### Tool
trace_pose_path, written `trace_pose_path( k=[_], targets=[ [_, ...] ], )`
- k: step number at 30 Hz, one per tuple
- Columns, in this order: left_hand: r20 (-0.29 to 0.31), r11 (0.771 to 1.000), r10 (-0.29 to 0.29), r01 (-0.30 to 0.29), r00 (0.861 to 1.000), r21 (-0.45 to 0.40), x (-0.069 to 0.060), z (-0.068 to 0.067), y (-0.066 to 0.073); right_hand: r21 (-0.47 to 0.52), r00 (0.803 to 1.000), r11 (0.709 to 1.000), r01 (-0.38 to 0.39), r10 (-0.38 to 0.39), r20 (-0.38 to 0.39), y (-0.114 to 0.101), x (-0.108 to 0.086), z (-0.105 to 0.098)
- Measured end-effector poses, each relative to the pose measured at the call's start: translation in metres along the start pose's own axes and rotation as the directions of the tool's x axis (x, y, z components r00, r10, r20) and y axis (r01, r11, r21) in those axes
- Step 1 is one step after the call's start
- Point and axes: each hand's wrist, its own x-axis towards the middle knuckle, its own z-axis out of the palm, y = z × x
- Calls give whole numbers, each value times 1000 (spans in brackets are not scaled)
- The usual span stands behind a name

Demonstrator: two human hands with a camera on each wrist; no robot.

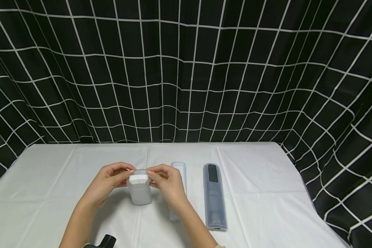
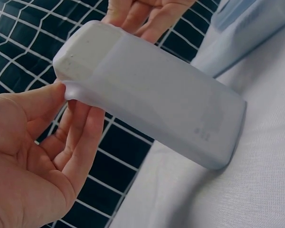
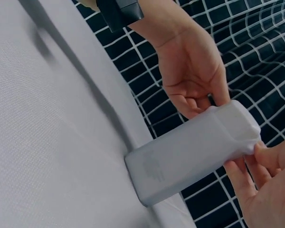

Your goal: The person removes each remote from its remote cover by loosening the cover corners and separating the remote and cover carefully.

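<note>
A white remote control (image 1: 138, 178) stands tilted on its lower end, inside a translucent silicone cover (image 1: 141, 197). Its bare white top sticks out past the cover's rim, best seen in the left wrist view. My left hand (image 1: 106, 181) pinches the rim on one side between thumb and fingers. On the opposite side, the right hand (image 1: 170, 187) pinches the same rim, pulling a small fold in it in the right wrist view. Faint marks show near the lower end of the cover (image 2: 171, 102).
Right of the hands lies a blue-grey translucent cover (image 1: 215, 203) with a dark panel near its far end. Another pale cased remote (image 1: 179, 166) is partly hidden behind the right arm. White cloth (image 1: 260, 206) covers the table; a black gridded curtain (image 1: 186, 75) hangs behind.
</note>
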Motion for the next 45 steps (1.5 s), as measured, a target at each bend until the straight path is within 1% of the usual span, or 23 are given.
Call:
trace_pose_path(
  k=[5,17,23,31,39,42,45],
  targets=[
    [-10,1000,-15,15,1000,0,1,0,-1,-2,1000,1000,-4,4,-12,0,0,1],
    [-10,1000,-28,28,1000,-6,1,-2,-1,2,999,1000,3,-3,-34,4,-2,3],
    [-22,999,-34,34,999,-23,2,-1,-1,4,1000,1000,6,-6,-25,4,-2,0],
    [-49,997,-47,44,998,-59,2,0,-2,13,1000,1000,23,-23,18,5,1,-4],
    [-34,996,-58,55,998,-66,2,-2,-4,7,998,999,36,-37,48,6,2,-6],
    [-9,997,-45,44,999,-64,2,-4,-6,8,998,1000,27,-27,53,5,2,-7],
    [25,997,-19,21,1000,-74,1,-6,-8,8,998,1000,17,-18,63,5,4,-7]
  ],
)
